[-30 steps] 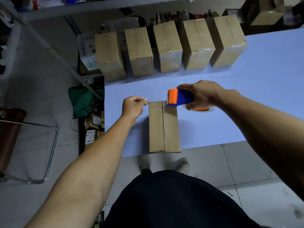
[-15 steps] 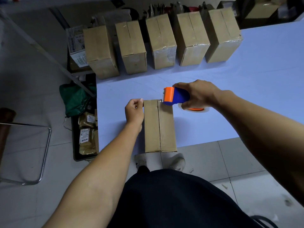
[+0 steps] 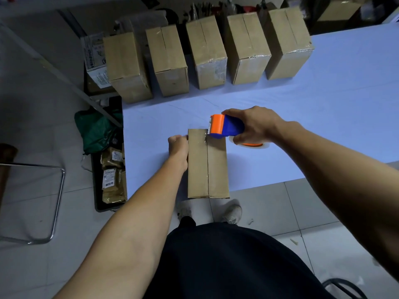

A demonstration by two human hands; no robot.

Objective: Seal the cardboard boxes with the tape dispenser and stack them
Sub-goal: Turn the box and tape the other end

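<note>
I have the tape dispenser (image 3: 225, 127) gripped in my right hand (image 3: 255, 126), fingers wrapped round its blue body, with the orange head touching the far end of the box (image 3: 207, 164) in front of me. That box lies flat at the near edge of the worktop (image 3: 313, 126), its centre seam running away from me. A short glossy strip seems to start at the far end of the seam; the rest of the seam looks bare, so I judge this seal as only just begun. My left hand (image 3: 178, 145) is curled into a fist against the box's left side near the far corner; I cannot tell whether it pinches anything. Five more boxes (image 3: 207, 52) stand in a row along the far edge, some showing tape on their ends. Nothing is stacked yet, so the stacking is all still to do.
</note>
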